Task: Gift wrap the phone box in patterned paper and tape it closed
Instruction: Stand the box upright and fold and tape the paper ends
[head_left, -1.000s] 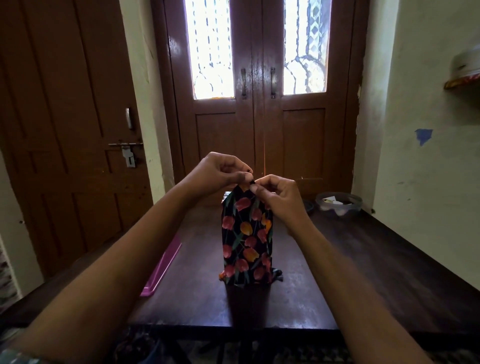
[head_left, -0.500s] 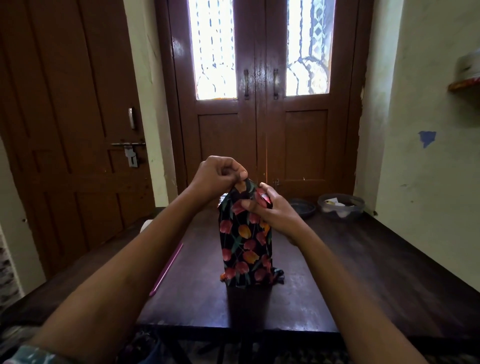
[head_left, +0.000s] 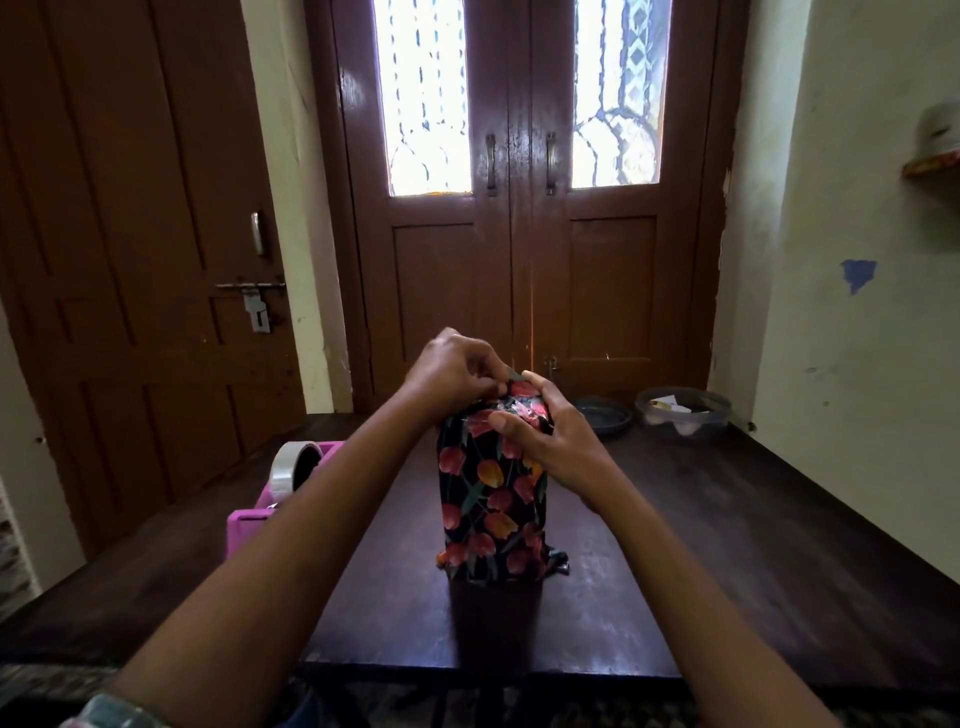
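A: Right hand (head_left: 550, 441) slid down since a moment ago — now it clasps the top of the phone box (head_left: 491, 499), standing upright mid table (head_left: 727, 545). Left hand (head_left: 452, 371) pinches the paper flap (head_left: 513, 376).
B: End fold, then — next wants a strip off the tape roll (head_left: 293, 467), at left.
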